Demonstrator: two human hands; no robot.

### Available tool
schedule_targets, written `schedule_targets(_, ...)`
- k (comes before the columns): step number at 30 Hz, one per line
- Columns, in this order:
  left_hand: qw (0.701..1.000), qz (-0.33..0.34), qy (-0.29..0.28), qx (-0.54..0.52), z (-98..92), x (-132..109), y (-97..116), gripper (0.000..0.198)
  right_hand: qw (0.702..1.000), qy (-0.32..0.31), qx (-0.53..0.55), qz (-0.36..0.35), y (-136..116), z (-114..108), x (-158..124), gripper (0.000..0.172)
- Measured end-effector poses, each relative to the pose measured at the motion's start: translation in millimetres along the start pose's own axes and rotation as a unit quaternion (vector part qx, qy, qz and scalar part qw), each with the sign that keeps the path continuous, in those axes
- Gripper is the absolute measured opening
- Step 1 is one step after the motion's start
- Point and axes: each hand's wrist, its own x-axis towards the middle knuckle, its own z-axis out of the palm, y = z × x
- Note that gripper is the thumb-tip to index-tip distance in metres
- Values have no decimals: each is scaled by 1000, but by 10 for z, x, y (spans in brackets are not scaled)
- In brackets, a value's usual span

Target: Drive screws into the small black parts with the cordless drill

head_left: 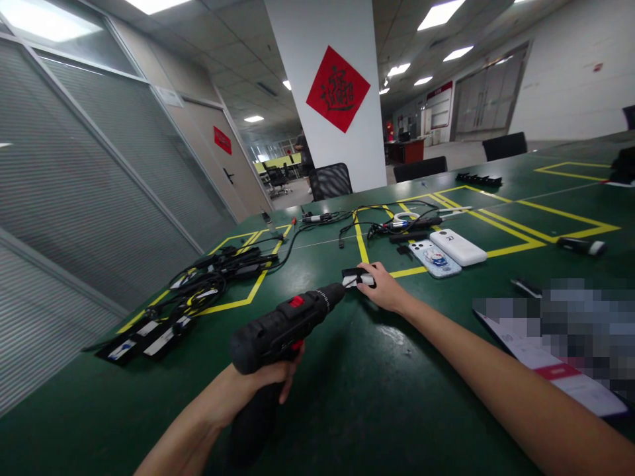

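My left hand (278,377) is wrapped round the grip of a black cordless drill (285,324) with red switches. The drill points forward and to the right, its chuck close to a small black piece with a white label (351,277). My right hand (380,287) holds that labelled piece at its right end, on or just above the green table (342,383). Whether the drill's bit touches the piece I cannot tell. Just beyond my right hand lie a phone in a patterned case (434,258) and a white power bank (457,247).
Tangled black cables and labelled black power bricks (213,284) lie at the left, inside yellow tape outlines (248,302). More cables (391,227) are at the back. At the right are a black flashlight (581,246) and a clipboard with papers (550,370), partly blurred out.
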Motion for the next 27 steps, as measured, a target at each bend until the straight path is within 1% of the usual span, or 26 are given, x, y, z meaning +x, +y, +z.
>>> schedule_targets(5, 1000, -4, 9, 2, 3, -8, 4, 27, 1000, 2, 0, -3, 18, 11, 6, 44)
schedule_targets(11, 1000, -4, -6, 18, 1, -14, 11, 23, 1000, 3, -2, -4, 60, 30, 16, 44)
schedule_targets(18, 999, 21, -10, 26, -18, 7, -18, 22, 1000, 4, -8, -2, 61, 32, 18, 47)
schedule_targets(23, 1000, 10, -5, 22, -34, 3, -36, 25, 1000, -1, -9, 0, 36, 13, 12, 46)
schedule_targets(27, 1000, 9, -11, 19, -35, 4, -34, 25, 1000, -2, -11, -1, 33, 7, 7, 47)
